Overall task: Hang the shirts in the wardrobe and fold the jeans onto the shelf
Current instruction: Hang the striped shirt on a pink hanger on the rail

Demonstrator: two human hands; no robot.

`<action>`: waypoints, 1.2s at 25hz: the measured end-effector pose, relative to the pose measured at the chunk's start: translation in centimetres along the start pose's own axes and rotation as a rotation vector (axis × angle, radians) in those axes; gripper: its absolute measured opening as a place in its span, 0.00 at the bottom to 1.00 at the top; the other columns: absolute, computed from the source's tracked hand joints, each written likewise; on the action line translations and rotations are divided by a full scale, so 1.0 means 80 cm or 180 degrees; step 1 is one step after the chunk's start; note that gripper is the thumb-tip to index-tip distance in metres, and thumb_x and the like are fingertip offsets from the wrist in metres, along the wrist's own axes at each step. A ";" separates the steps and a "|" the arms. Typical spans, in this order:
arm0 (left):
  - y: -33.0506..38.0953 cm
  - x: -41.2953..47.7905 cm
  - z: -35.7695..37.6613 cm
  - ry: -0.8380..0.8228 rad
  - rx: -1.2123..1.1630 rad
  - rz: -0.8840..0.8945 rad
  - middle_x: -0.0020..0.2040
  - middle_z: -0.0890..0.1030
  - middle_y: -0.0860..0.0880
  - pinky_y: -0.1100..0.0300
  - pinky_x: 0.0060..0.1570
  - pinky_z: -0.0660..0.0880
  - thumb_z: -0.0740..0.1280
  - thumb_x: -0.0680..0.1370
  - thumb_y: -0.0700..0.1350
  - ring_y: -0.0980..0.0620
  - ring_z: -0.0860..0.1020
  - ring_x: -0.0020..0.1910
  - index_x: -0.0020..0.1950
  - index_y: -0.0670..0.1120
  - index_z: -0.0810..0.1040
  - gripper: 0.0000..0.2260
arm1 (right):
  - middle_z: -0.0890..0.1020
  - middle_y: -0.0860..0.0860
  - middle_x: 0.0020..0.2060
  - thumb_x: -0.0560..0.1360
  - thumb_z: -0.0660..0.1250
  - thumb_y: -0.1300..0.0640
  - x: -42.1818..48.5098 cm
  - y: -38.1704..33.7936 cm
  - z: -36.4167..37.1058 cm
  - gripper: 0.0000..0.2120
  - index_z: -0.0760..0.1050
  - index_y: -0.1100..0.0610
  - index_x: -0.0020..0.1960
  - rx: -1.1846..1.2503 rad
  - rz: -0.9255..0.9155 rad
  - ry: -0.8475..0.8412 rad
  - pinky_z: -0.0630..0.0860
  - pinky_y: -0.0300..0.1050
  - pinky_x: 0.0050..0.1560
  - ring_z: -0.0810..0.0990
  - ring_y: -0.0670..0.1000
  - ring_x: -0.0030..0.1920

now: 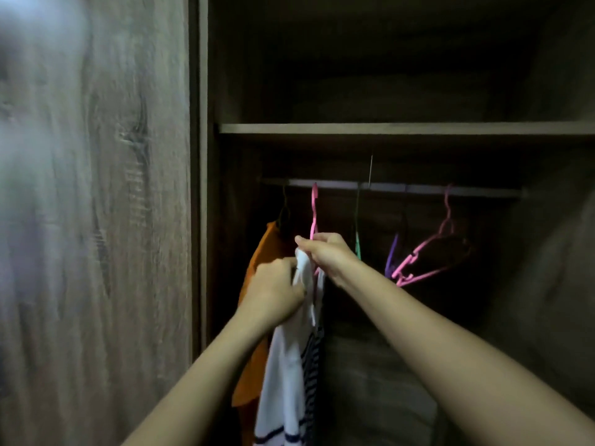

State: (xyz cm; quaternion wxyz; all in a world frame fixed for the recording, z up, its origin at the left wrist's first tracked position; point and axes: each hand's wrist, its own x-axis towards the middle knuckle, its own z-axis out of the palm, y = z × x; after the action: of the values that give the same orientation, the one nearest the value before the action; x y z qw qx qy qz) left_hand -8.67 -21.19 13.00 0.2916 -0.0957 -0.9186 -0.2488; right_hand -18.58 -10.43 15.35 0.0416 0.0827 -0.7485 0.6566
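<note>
A white shirt with dark stripes [285,365] hangs from a pink hanger [314,207] whose hook is on the wardrobe rail [418,189]. My left hand [273,289] grips the shirt's cloth near the collar. My right hand [325,252] pinches the top of the shirt at the hanger's neck. An orange shirt [254,349] hangs just left of it on a dark hanger. No jeans are in view.
A wooden shelf [386,128] runs above the rail. Empty green [358,249], purple [392,252] and pink hangers [428,255] hang to the right. The wardrobe's wooden side panel [96,220] fills the left. The interior is dark.
</note>
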 end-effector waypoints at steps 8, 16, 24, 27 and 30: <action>0.028 0.072 0.049 -0.0152 -0.1138 0.0092 0.39 0.78 0.53 0.72 0.29 0.73 0.64 0.73 0.37 0.58 0.78 0.31 0.77 0.49 0.54 0.35 | 0.82 0.56 0.41 0.70 0.71 0.61 0.097 -0.027 -0.040 0.11 0.77 0.60 0.52 0.0090 -0.0283 -0.0276 0.78 0.45 0.42 0.82 0.52 0.41; 0.018 0.095 0.081 -0.0302 -0.1018 -0.0134 0.43 0.81 0.47 0.69 0.29 0.73 0.63 0.73 0.38 0.53 0.79 0.35 0.77 0.50 0.53 0.35 | 0.78 0.55 0.37 0.72 0.66 0.65 0.145 -0.031 -0.037 0.03 0.76 0.60 0.45 -0.1332 -0.0022 -0.0350 0.73 0.41 0.33 0.78 0.51 0.37; 0.008 0.083 0.069 -0.0427 -0.0868 -0.0148 0.46 0.80 0.49 0.70 0.35 0.76 0.67 0.75 0.45 0.57 0.79 0.37 0.77 0.46 0.49 0.36 | 0.80 0.55 0.49 0.75 0.66 0.59 0.103 -0.054 -0.033 0.13 0.74 0.60 0.58 -0.2252 -0.0374 -0.0348 0.76 0.42 0.41 0.80 0.53 0.49; -0.007 0.060 0.031 -0.0030 -0.0738 -0.0141 0.54 0.79 0.47 0.72 0.43 0.75 0.66 0.76 0.46 0.56 0.80 0.46 0.77 0.45 0.54 0.33 | 0.76 0.57 0.61 0.76 0.63 0.58 0.069 -0.061 -0.016 0.18 0.71 0.60 0.66 -0.2516 -0.1588 0.0323 0.70 0.45 0.60 0.74 0.56 0.63; -0.049 0.018 -0.002 0.0388 -0.0719 -0.0301 0.59 0.78 0.48 0.80 0.45 0.64 0.64 0.77 0.44 0.54 0.78 0.54 0.75 0.45 0.61 0.27 | 0.78 0.54 0.59 0.77 0.61 0.58 0.014 -0.042 0.023 0.14 0.74 0.58 0.62 -0.1990 -0.2485 0.0545 0.68 0.38 0.58 0.76 0.51 0.60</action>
State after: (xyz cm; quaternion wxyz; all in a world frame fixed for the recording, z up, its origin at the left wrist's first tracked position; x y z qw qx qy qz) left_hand -11.03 -24.56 12.39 0.3221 -0.0692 -0.8689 -0.3694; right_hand -19.00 -12.71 18.62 0.3679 0.2858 -0.8165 0.3410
